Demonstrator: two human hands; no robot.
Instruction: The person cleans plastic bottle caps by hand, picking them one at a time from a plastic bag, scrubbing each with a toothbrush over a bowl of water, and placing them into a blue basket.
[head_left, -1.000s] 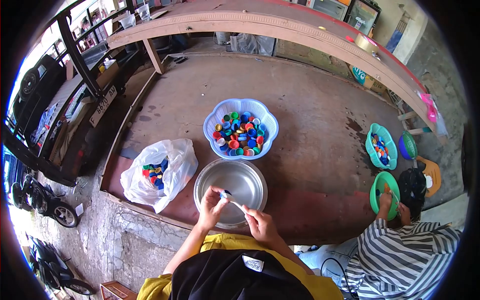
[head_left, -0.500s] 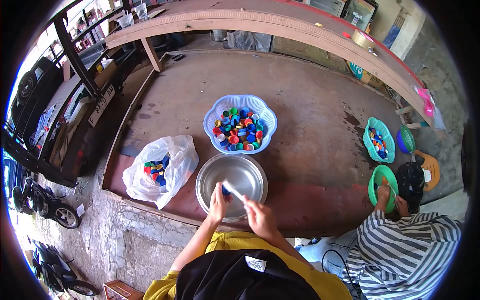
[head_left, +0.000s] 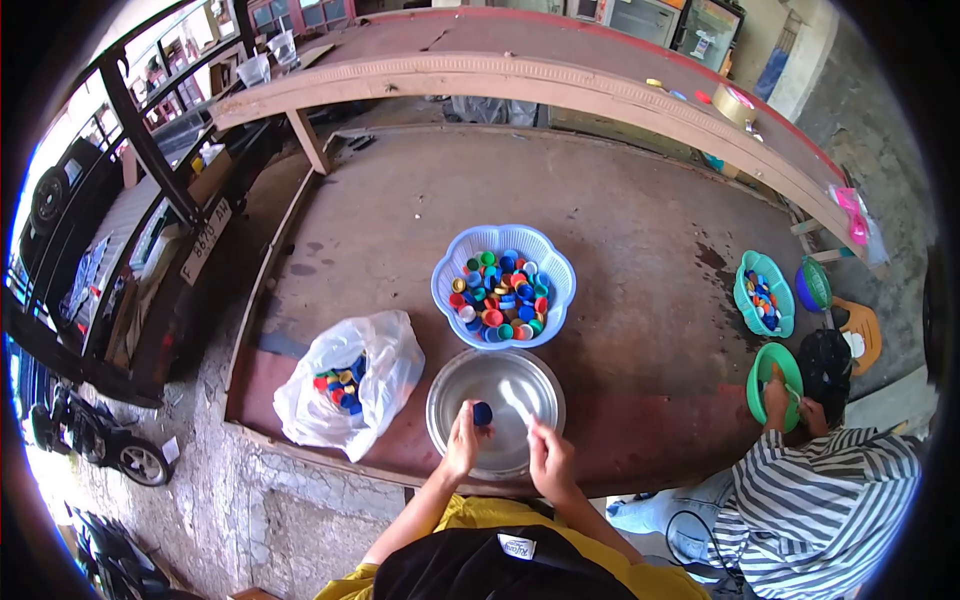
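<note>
My left hand [head_left: 461,441] pinches a dark blue bottle cap [head_left: 482,413] above the near left part of a steel basin [head_left: 437,387]. In my right hand [head_left: 551,456] is a slim white tool [head_left: 517,401], blurred, its tip slanting up and left over the basin, apart from the cap. Just beyond the basin stands a light blue plastic basket [head_left: 559,305] of many-coloured bottle caps [head_left: 500,290]. To the left, an open white plastic bag [head_left: 385,400] holds more caps [head_left: 342,385].
At the right, a person in a striped shirt [head_left: 800,500] works with both hands at a green bowl [head_left: 757,388]. Beyond it are a turquoise basket [head_left: 745,300] of caps and a black bag [head_left: 825,365]. A wooden rail [head_left: 560,78] crosses behind the low brown table [head_left: 640,210].
The white tool has moved off the cap to the right, and the cap's dark blue face now shows. The whole view has shifted, with the table things lower and further right.
</note>
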